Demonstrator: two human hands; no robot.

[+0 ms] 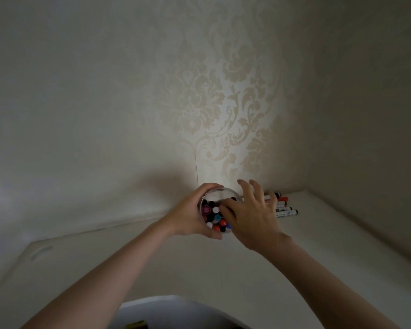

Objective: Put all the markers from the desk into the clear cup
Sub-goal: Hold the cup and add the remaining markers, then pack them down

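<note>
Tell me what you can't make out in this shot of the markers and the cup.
Head view only:
- Loose markers on the white desk: the right hand covers their near ends, so no full count.
- Clear plastic cup: the left hand wraps its wall; only the rim and marker caps show.
- Whether the right hand's fingertips hold a marker: hidden.
- Marker labels: too small.

Premises: domestic interior, most likely a room in a home. Evidence: cream damask wallpaper [223, 103] with a visible seam covers the walls, which meet in a corner. A plain white tabletop [199, 264] fits into that corner. Lighting is dim, so finer furnishings cannot be confirmed.
</note>
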